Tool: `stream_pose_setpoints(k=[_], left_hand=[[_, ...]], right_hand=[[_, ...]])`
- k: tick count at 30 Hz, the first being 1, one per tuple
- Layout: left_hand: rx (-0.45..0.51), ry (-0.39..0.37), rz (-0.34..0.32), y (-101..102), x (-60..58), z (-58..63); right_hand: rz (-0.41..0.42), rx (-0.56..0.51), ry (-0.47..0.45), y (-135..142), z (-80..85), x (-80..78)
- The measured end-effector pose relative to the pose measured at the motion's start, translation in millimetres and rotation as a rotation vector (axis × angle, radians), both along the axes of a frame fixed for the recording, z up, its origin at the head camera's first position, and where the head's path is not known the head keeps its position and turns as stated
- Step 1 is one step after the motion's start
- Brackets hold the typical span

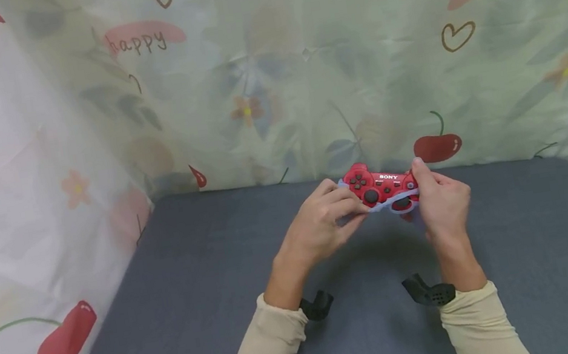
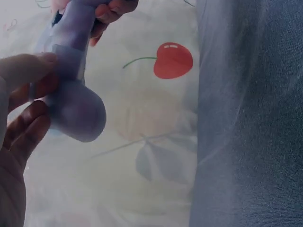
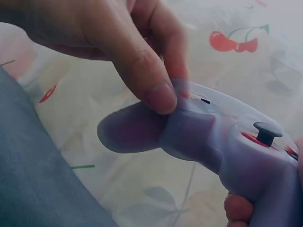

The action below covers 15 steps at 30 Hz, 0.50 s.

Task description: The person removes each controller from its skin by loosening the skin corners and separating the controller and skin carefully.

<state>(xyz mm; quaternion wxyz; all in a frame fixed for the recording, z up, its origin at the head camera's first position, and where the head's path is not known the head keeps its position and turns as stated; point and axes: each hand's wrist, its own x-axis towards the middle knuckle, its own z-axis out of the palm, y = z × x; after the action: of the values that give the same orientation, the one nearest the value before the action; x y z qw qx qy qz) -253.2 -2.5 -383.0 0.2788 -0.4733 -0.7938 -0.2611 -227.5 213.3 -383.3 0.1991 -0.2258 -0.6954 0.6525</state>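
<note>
A red game controller with "SONY" on its face is held up between both hands, over the far part of the table. A translucent purple silicone cover wraps its underside and grips; in the head view the cover's front edge stretches across the controller's face. My left hand pinches the cover at the left side, thumb and fingers on its edge. On the opposite side, my right hand grips controller and cover, thumb on top. One black thumbstick pokes through a cover opening in the right wrist view.
The grey cloth-covered table lies below the hands. Behind it and along the left hangs a pale curtain printed with cherries, flowers and "happy". Black wrist devices sit at both cuffs.
</note>
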Motion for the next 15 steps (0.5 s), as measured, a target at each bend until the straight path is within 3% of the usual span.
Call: stream_pose_setpoints(k=[3,9,15], left_hand=[[0.023,0.034,0.004,1,-1.8,-0.5],[0.107,0.167,-0.005,5,-4.4,-1.2],[0.315,0.255,-0.023,6,-6.0,-3.1]], right_hand=[[-0.015,-0.011,0.007,1,0.2,-0.3],[-0.013,-0.152,0.058,-3,2.1,1.0],[-0.04,-0.072,0.087,-12,10.6,6.1]])
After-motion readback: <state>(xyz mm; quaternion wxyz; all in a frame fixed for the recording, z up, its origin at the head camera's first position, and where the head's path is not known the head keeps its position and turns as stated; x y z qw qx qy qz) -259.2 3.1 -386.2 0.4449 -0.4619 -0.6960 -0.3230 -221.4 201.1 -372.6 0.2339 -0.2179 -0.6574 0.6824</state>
